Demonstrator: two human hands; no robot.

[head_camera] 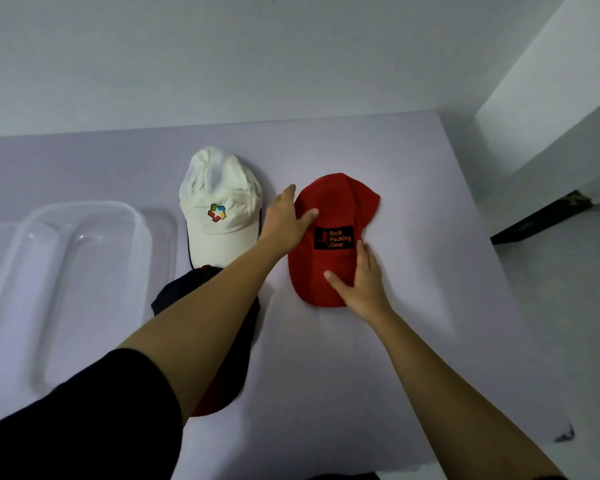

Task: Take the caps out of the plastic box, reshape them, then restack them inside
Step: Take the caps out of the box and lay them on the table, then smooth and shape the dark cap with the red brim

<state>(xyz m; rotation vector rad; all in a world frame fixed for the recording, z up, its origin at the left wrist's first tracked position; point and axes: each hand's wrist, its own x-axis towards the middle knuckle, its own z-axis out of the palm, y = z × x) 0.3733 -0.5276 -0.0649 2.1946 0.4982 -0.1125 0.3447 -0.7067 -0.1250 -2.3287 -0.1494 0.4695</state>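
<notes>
A red cap (333,209) with a black "Back Packing Gear" patch lies flat on the pale table, brim toward me. My left hand (286,221) rests on its left edge with straight fingers, thumb across the crown. On the brim lies my right hand (362,280), fingers flat beside the patch. Left of them sits a white cap (219,206) with a coloured logo. A dark navy cap (238,344) lies nearer me, mostly hidden under my left forearm. The clear plastic box (84,216) stands at the left with no caps in it.
The table (378,375) ends at a wall behind and drops off at the right edge to a grey floor. A red piece shows under the navy cap near my left sleeve. A dark strip lies on the floor at far right.
</notes>
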